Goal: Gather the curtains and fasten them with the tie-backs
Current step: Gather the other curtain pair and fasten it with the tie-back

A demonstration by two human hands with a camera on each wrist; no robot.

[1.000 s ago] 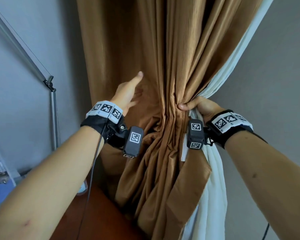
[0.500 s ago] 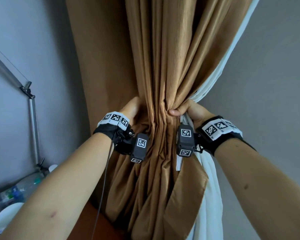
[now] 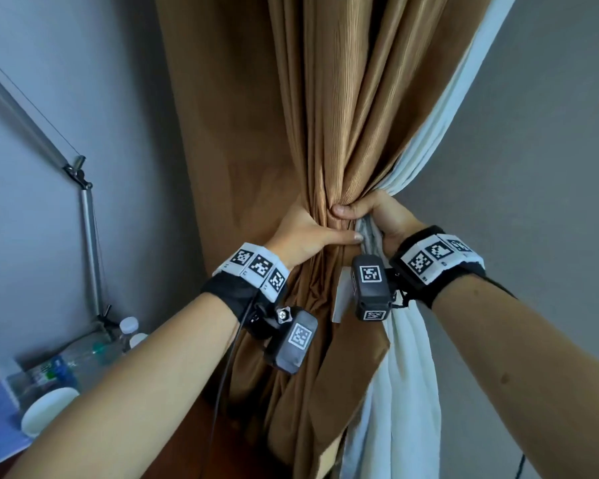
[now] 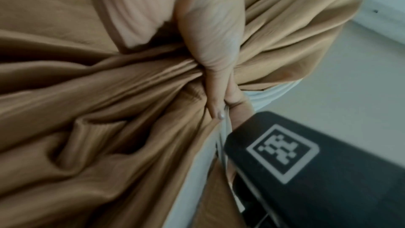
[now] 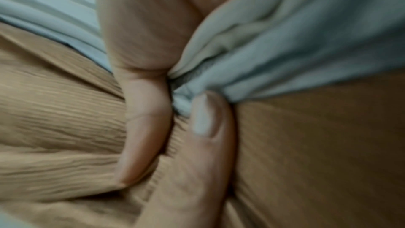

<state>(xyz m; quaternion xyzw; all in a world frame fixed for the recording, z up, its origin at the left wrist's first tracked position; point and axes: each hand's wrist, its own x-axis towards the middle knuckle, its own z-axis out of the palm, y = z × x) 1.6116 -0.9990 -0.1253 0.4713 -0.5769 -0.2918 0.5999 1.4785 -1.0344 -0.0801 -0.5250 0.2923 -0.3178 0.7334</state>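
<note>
Now the left hand (image 3: 303, 236) has come off the flat cloth and wrapped round the brown curtain (image 3: 325, 115), thumb laid across the front to meet the right hand (image 3: 377, 219). Both sets of fingers are hidden behind the folds, and the right wrist view is blurred. Right thumb and fingers pinch brown curtain and white curtain (image 3: 405, 375) together; the bundle hangs upright against the wall (image 3: 550, 167), cinched at the hands.

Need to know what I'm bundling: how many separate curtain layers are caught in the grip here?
2. The brown curtain fills the middle, bunched between the left hand and right hand; the white curtain hangs along its right edge. Any further layers behind would be hidden.
</note>
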